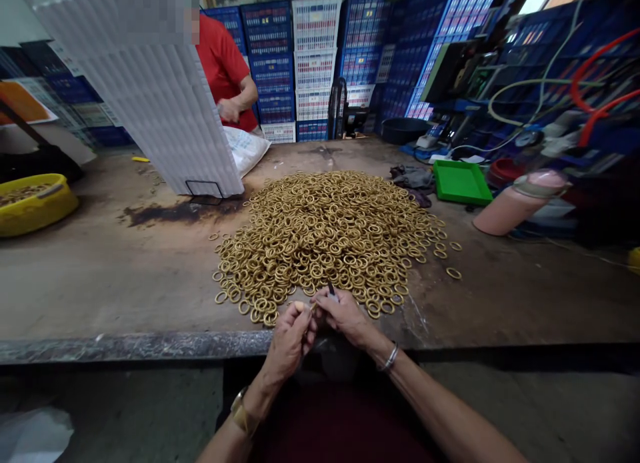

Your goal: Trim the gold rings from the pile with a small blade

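A wide heap of gold-coloured metal rings (330, 216) lies on the table before me. At the heap's near edge my left hand (293, 336) is closed, its thumb and fingers pinching one gold-coloured ring (314, 307), mostly covered by the fingertips. A pale cover sits on one fingertip of that hand. My right hand (345, 316) is closed around a small tool with a dark tip (331, 288), which points up and away from me. Its fingertips meet the left hand's at the ring. The rest of the tool is hidden in the fingers.
A tall white corrugated panel (150, 110) stands in a wire holder at the left. A yellow basin (37, 206) sits farther left. Right of the heap are a green tray (461, 182) and a pink cylinder (517, 206). Behind, a person in a red shirt (220, 56) stands before stacked crates (315, 63).
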Action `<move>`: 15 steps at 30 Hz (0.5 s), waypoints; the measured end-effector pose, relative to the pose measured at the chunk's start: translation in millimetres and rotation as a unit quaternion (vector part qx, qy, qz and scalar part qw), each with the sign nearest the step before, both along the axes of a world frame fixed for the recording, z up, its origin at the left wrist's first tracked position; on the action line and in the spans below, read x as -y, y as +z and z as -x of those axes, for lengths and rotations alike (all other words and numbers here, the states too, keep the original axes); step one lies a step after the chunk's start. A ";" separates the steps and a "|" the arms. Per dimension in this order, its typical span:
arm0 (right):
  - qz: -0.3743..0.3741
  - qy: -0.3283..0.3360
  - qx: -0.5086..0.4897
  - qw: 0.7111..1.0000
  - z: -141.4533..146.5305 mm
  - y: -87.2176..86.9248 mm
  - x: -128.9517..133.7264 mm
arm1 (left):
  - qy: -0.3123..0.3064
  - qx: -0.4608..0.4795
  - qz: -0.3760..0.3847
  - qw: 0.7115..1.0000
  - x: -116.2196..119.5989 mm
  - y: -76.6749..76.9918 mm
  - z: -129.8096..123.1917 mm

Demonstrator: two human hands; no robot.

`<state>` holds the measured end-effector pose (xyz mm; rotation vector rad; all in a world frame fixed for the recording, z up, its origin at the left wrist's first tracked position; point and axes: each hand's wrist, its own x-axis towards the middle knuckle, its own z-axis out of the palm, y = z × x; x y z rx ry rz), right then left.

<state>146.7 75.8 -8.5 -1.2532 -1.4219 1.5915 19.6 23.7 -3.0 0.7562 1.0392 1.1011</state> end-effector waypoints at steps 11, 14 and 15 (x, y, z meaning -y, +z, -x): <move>-0.302 0.130 0.294 0.898 -4.0 4.3 16.1 | 0.002 -0.048 -0.040 0.998 1.4 -5.3 5.0; -0.319 0.135 0.330 0.878 -3.0 7.8 17.7 | 0.005 -0.074 -0.051 0.996 1.2 -4.0 5.3; -0.320 0.136 0.342 0.873 -2.4 9.2 18.2 | 0.010 -0.082 -0.052 0.995 1.1 -3.2 5.4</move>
